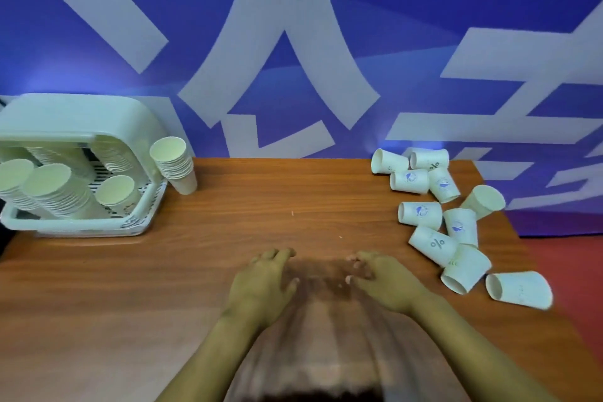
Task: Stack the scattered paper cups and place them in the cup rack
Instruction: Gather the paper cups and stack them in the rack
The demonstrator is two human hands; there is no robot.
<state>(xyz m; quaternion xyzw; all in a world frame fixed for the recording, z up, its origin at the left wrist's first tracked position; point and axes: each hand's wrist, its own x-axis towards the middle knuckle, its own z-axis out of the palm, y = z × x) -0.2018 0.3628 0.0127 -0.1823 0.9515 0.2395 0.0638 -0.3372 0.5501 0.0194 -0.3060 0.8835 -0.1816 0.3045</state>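
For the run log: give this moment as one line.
left hand: open, on table | right hand: open | scattered cups: right | cup rack: left

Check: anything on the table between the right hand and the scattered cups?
Nothing: head view shows bare wooden table between the right hand and the scattered cups.

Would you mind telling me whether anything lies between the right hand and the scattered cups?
Nothing visible does. Only bare table separates the right hand from the nearest scattered cups, which lie on their sides just to its right.
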